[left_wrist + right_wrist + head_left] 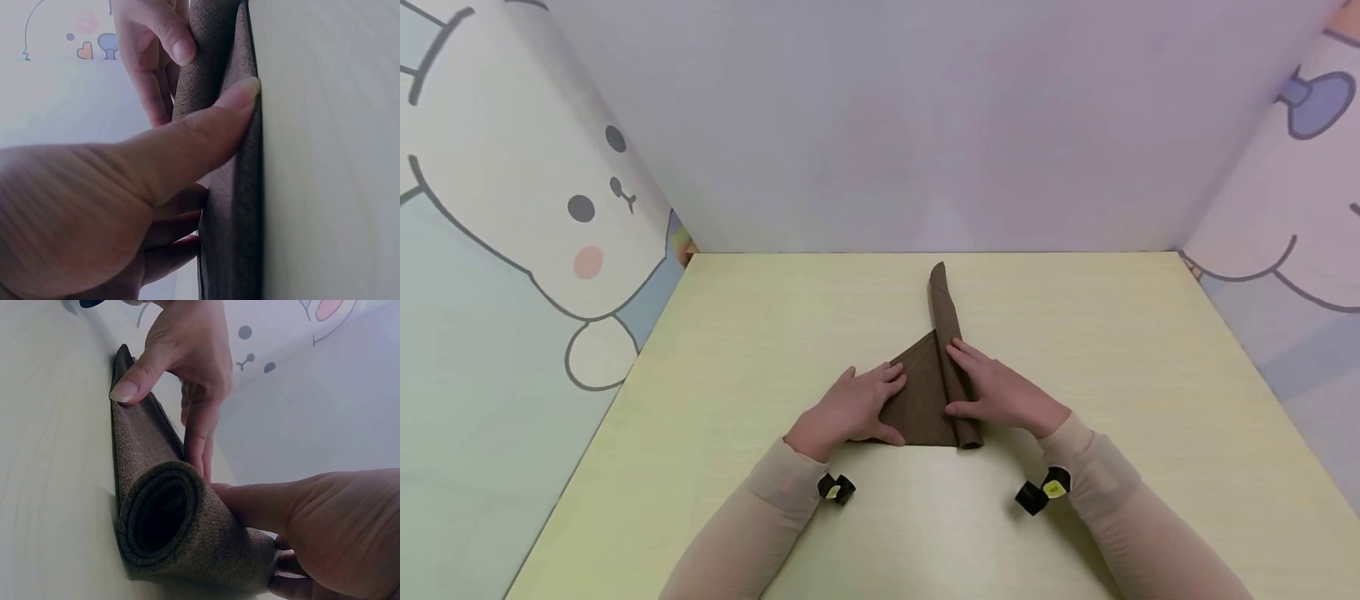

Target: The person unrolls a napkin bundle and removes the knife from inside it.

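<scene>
A dark brown cloth lies on the table, its left part a flat, folded triangle. Its right part forms a narrow roll that tapers to a point at the far end. The roll's spiral layers show at the near end in the right wrist view. My left hand rests on the flat part, thumb at the near edge and fingers spread farther back. With thumb and fingers bent over the roll, my right hand holds it. In the left wrist view the left thumb presses the folded edge.
The pale wood-grained table ends at a plain back wall. Side panels with cartoon animals stand left and right. A small black camera hangs at the left wrist, another camera at the right.
</scene>
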`<action>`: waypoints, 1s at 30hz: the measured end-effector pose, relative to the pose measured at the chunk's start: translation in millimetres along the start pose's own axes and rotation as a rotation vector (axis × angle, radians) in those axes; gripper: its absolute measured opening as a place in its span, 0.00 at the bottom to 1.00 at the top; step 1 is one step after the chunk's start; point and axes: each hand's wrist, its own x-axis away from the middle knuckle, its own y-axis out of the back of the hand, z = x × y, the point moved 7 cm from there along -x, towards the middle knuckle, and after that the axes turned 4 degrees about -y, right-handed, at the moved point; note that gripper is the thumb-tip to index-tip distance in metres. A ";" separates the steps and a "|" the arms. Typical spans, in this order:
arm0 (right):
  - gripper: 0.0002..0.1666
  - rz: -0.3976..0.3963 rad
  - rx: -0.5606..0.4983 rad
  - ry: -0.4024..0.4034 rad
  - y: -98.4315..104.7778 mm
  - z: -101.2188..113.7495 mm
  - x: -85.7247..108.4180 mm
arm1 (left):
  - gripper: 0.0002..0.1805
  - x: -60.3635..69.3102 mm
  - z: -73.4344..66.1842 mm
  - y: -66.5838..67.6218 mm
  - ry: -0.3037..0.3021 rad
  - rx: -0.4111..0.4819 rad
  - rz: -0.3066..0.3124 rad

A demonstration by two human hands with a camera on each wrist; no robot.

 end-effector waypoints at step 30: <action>0.57 0.032 -0.035 -0.031 12.1 -16.2 7.0 | 0.53 3.9 2.9 1.8 -0.004 -0.008 0.010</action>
